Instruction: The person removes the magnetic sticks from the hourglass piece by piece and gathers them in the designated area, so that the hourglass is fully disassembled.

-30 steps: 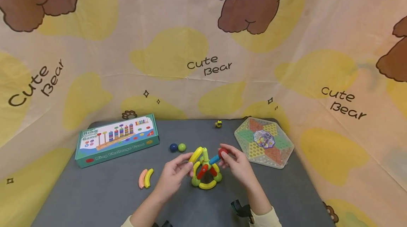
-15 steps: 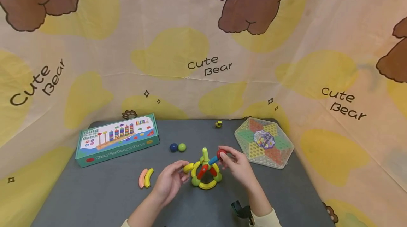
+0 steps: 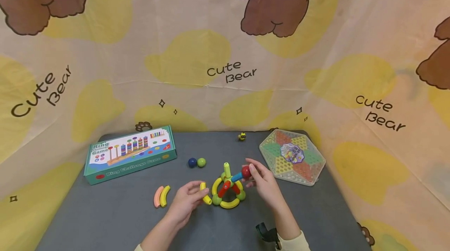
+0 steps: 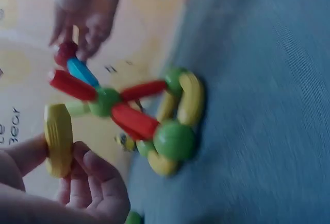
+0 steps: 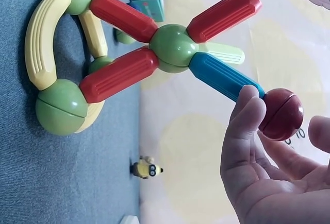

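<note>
My left hand [image 3: 184,202] pinches a yellow curved magnetic building stick [image 3: 205,194] between thumb and fingers, beside the built frame. That frame has a ring of yellow curved sticks [image 3: 229,204] and green balls [image 5: 62,106], with red sticks [image 5: 121,74] rising to a central green ball [image 5: 174,48]. From this hub a red, a pale green [image 3: 227,170] and a blue stick [image 5: 224,75] point outward. A red ball [image 5: 282,114] caps the blue stick. Around the ball, my right hand [image 3: 264,184] has loosely bent fingers; its thumb stands apart from the ball in the right wrist view.
A pink and a yellow curved stick [image 3: 164,196] lie at left. Behind are a blue ball [image 3: 192,162] and a green ball [image 3: 201,162]. A game box [image 3: 130,155] stands back left, a hexagonal board [image 3: 292,157] back right, a small yellow figure [image 3: 241,136] at the rear.
My left hand has drawn the yellow curved stick down and left from the frame's top, turning it. My right hand has loosened, its thumb coming away from the red ball.
</note>
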`<action>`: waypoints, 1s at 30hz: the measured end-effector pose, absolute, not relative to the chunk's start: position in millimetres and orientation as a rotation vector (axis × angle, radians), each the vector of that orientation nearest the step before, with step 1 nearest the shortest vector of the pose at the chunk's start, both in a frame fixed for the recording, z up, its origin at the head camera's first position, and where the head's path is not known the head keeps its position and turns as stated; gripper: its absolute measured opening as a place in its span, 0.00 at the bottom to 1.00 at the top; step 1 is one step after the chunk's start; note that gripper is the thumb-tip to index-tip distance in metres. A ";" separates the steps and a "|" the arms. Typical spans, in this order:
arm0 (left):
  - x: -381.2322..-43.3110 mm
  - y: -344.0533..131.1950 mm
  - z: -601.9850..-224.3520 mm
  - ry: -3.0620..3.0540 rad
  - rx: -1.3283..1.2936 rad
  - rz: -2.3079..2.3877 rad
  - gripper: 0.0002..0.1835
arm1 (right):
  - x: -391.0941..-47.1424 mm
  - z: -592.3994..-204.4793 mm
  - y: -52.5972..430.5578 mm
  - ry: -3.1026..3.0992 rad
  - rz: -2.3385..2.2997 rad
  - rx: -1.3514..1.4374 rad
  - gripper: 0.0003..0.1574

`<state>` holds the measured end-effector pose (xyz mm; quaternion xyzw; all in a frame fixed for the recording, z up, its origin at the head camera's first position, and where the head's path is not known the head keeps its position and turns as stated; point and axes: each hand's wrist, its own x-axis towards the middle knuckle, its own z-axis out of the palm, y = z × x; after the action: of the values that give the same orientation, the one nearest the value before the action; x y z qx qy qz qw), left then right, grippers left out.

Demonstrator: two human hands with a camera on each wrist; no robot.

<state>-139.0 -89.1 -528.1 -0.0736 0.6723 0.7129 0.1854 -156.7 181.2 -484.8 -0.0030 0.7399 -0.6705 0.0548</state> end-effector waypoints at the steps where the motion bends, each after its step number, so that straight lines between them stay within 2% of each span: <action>1: -140.2 -91.3 -531.2 1.967 -0.219 1.974 0.33 | -156.8 -485.1 181.1 2.250 -2.032 -0.003 0.24; 7: -150.2 -108.2 -549.7 2.634 -0.128 1.389 0.21 | -157.6 -487.8 180.6 2.283 -2.020 0.030 0.26; 11: -154.4 -115.4 -558.4 2.840 -0.052 1.092 0.20 | -157.8 -488.8 179.8 2.292 -2.023 0.036 0.27; 21: -154.7 -117.0 -570.8 2.989 0.087 0.824 0.16 | -156.1 -487.1 182.1 2.289 -2.019 -0.002 0.27; 23: -153.8 -118.1 -568.4 2.980 0.114 0.772 0.20 | -156.5 -489.2 183.9 2.285 -2.030 -0.004 0.27; 28: -154.1 -124.4 -558.0 2.818 0.247 0.754 0.40 | -160.6 -498.8 189.7 2.301 -2.030 0.069 0.25; 30: -155.7 -126.9 -555.6 2.753 0.313 0.749 0.44 | -163.1 -504.3 191.4 2.338 -1.989 0.103 0.23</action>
<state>-155.7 -126.9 -555.6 0.1081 0.9504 0.2585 0.1353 -163.1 191.4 -504.3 0.0337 0.7607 -0.6472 0.0353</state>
